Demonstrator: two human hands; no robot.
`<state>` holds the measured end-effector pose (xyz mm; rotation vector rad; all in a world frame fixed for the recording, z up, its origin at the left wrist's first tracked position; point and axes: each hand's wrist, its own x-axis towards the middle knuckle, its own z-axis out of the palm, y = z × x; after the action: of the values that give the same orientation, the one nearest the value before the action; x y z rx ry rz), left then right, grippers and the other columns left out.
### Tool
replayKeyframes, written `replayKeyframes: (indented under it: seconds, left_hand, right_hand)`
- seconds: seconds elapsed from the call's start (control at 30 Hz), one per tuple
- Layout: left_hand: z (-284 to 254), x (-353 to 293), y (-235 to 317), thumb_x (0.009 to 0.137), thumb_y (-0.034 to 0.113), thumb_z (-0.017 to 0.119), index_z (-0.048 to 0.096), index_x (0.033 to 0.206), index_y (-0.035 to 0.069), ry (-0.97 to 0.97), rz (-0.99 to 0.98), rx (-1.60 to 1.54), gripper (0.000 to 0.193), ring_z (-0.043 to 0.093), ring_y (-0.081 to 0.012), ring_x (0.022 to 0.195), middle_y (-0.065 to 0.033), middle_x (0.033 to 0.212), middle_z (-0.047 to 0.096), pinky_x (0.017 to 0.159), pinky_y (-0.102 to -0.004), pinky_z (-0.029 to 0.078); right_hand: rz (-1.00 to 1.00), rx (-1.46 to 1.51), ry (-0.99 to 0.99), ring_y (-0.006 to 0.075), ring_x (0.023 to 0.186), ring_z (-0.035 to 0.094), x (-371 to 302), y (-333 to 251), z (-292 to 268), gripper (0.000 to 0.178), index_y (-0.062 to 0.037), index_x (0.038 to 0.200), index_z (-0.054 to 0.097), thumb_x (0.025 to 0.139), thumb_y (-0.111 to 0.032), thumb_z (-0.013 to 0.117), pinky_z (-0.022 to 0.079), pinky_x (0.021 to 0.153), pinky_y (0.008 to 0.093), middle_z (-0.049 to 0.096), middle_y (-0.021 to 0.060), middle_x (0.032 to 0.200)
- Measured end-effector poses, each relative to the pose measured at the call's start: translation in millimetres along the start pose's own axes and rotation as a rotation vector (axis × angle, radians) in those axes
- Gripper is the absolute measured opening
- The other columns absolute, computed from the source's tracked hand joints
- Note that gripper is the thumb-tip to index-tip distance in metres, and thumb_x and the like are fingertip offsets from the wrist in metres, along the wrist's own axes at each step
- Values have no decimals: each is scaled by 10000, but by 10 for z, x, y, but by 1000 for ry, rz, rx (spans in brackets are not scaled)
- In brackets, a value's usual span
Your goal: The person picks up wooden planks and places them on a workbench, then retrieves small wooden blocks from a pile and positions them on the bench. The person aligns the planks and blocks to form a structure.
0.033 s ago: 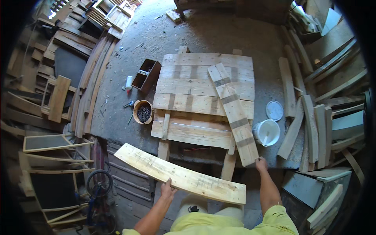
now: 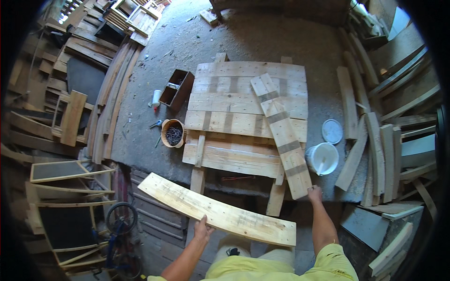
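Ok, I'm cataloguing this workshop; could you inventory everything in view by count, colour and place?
Plank panel: 1, pale, centre
Banded plank: 1, pale with grey bands, slanting across the panel
Loose plank: 1, pale, crosswise before the person
Open box: 1, dark brown, left of the panel
Bottle: 1, white with red tip, left of the box
Basket: 1, tan, left of the panel
Nails: many, grey, in the basket
Bucket: 1, white, right of the panel
Lid: 1, white, beyond the bucket
Timber: many, pale and brown, both sides
Bicycle: 1, blue, lower left
Left hand: 1, bare, holding the loose plank
Right hand: 1, bare, at the banded plank's near corner
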<state>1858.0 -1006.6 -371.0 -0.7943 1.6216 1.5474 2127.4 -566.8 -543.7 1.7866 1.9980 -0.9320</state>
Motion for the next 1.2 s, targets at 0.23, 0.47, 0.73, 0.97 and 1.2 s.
replayKeyframes:
  seconds: [0.23,0.47,0.73,0.97,1.2]
  left_hand:
    - [182,-354,-370,923,249,462,374,1234,83,123,-42,47,364,548,-287,1043,-126,1150,524,878,-496,450]
    - [423,-398,-684,933,223,438,311,1305,93,119,-121,-58,414,458,-328,1153,-146,1275,413,923,-517,418]
    - [774,-450,-892,949,247,409,366,1253,41,71,-144,-5,369,497,-306,1121,-145,1206,491,935,-499,429]
    - [850,-377,-883,940,255,421,326,1280,28,57,-78,26,420,479,-341,1128,-165,1243,445,918,-531,425]
    - [1115,-410,-775,938,262,426,330,1283,56,83,-66,87,413,499,-315,1109,-141,1234,461,894,-503,432]
  right_hand:
    - [58,29,-59,366,1152,462,856,-52,473,676,-16,1271,402,799,-476,556,370,959,462,465,207,1264]
    - [-134,228,-250,419,988,530,911,62,419,547,7,908,579,871,-516,423,410,824,460,575,277,990]
    - [75,261,43,448,921,538,189,-485,-469,557,-23,866,571,865,-552,397,415,776,493,590,257,933]
    - [-21,472,-54,382,752,574,-37,24,-906,632,11,766,579,861,-585,391,433,679,431,593,232,784]
    - [-87,531,401,295,659,552,125,955,-1566,506,15,853,614,907,-454,432,437,644,380,599,203,735]
